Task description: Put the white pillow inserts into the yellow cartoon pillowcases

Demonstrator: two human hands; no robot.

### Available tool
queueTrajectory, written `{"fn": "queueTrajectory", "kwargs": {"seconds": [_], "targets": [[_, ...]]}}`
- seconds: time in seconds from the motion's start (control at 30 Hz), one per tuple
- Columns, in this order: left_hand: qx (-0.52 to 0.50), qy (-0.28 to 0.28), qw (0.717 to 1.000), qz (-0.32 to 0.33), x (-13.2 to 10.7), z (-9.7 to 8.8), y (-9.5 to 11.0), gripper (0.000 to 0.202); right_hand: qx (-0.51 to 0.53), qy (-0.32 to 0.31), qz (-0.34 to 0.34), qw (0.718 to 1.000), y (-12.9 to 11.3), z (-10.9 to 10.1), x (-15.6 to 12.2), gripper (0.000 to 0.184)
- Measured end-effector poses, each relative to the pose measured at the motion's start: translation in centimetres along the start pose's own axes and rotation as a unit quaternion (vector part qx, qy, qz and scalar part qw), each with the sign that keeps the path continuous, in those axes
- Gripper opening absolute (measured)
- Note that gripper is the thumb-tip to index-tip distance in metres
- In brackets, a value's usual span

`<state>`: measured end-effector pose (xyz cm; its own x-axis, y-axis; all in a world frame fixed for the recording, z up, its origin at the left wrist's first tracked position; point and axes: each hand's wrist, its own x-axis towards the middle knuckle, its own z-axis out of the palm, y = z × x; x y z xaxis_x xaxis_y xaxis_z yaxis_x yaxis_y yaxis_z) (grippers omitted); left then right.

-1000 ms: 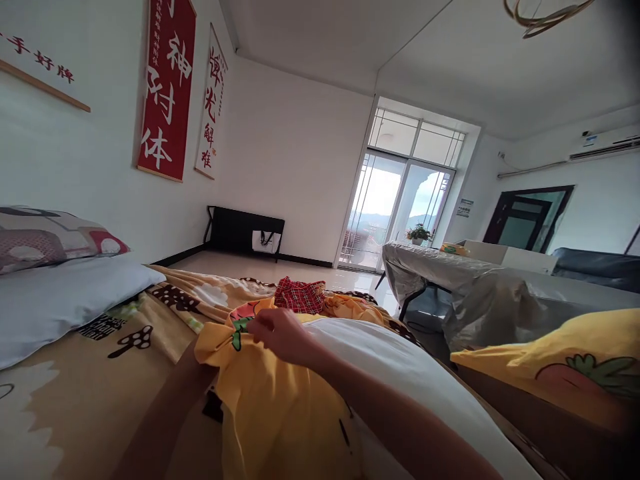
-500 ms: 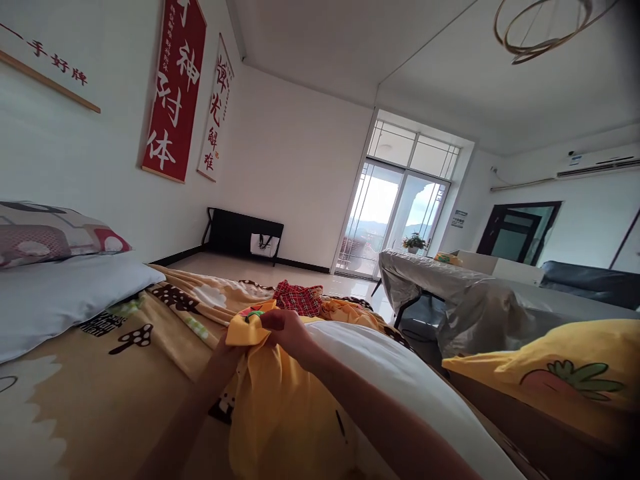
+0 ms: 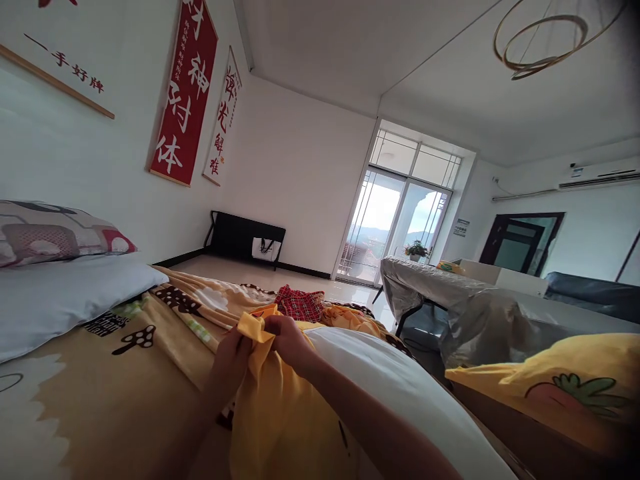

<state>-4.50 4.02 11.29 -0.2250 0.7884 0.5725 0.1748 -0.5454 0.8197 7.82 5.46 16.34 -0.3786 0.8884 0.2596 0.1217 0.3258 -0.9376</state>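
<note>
A yellow pillowcase hangs in folds in front of me, bunched at its upper edge. My left hand is closed on that edge from the left, its fingers partly behind the cloth. From the right, my right hand pinches the same gathered edge, close to the left. Against the pillowcase, to the right, lies a plump white pillow; how far it reaches into the cloth is hidden. A red checked cloth lies just beyond my hands.
Under everything spreads a brown patterned blanket. A white pillow and a patterned pillow are stacked at left. On the right sits a yellow pillow with a carrot print. Behind it stands a plastic-covered table.
My left hand has come up along the pillowcase edge, and more of its fingers show. The right hand keeps its pinch, slightly lower in view. The camera has tilted up a little.
</note>
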Motion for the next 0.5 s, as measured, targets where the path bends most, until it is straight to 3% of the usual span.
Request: {"fn": "queueTrajectory", "kwargs": {"seconds": [0.23,0.37,0.5], "targets": [[-0.09,-0.006,0.996,-0.022,0.4,-0.2,-2.2,0.038,0.04,-0.022,-0.016,0.999,1.3,-0.8,0.6,0.029],[-0.036,0.061,0.997,-0.042,1.0,-0.7,-3.6,0.031,0.047,-0.042,-0.024,0.998,1.0,-1.4,0.4,0.038],[0.02,0.075,0.996,-0.035,1.4,-0.9,-3.8,0.018,0.058,-0.057,-0.032,0.996,0.8,-1.3,0.0,0.045]]}}
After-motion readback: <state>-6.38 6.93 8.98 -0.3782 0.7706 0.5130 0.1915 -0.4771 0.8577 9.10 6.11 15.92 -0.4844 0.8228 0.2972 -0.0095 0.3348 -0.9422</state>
